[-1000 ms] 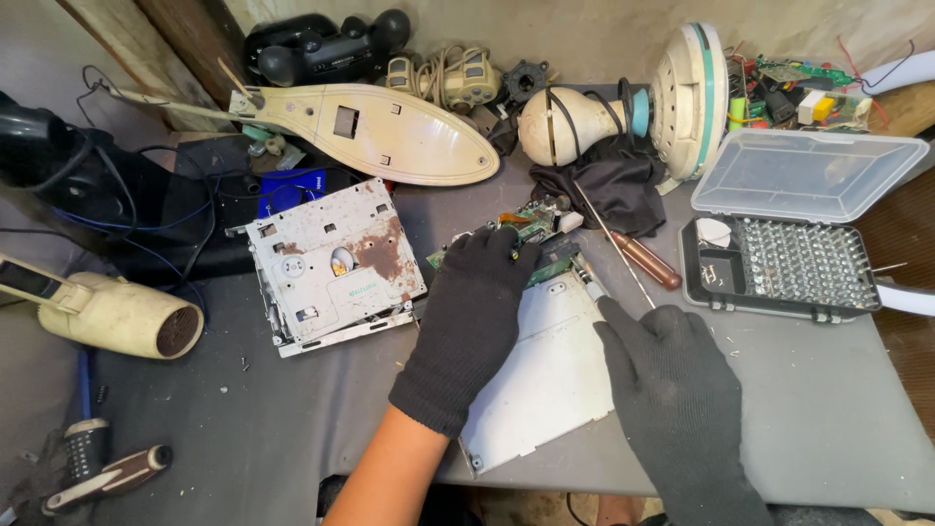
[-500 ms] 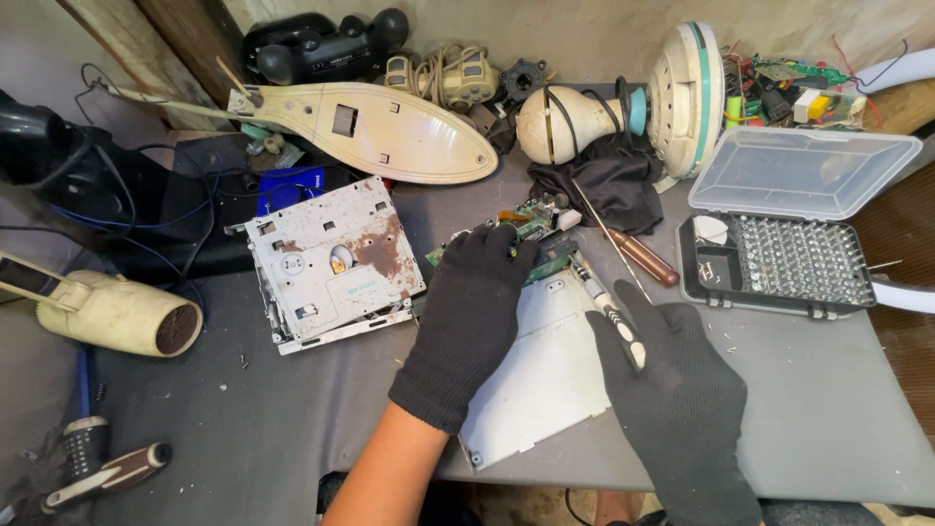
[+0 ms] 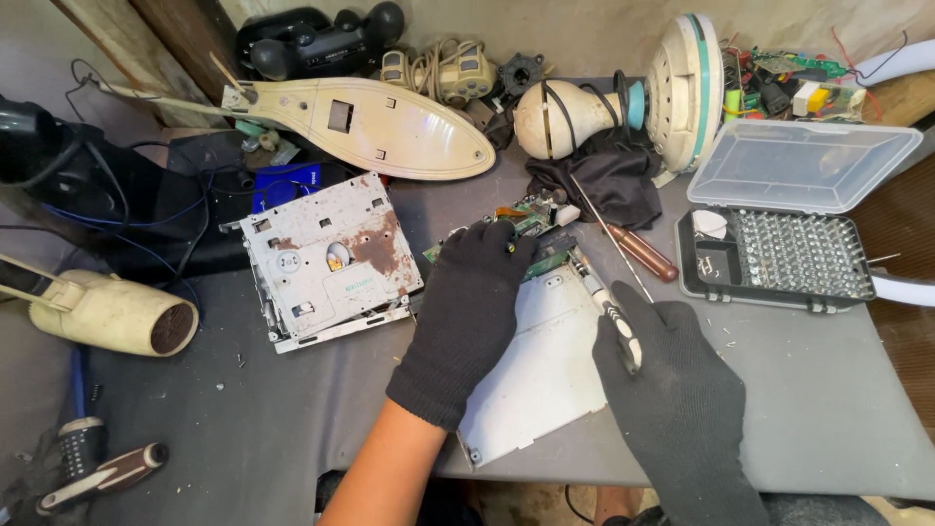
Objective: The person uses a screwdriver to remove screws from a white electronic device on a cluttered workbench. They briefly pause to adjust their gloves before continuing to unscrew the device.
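Both my hands wear black gloves. My left hand (image 3: 467,312) presses down on a green circuit board (image 3: 531,229) that sits at the far end of a white metal plate (image 3: 545,375). My right hand (image 3: 677,390) grips a small precision screwdriver (image 3: 604,304) with a black and white handle; its tip points at the board's right edge. The left fingers cover much of the board.
A rusty metal drive casing (image 3: 326,258) lies left of the plate. An open clear-lidded bit case (image 3: 784,258) stands at the right, a wooden-handled screwdriver (image 3: 633,248) beside it. A cream fan blade (image 3: 375,122), a fan motor (image 3: 604,107) and black cloth (image 3: 604,185) crowd the back.
My right hand has picked up the small screwdriver and moved it up toward the circuit board. The left hand has stayed on the board.
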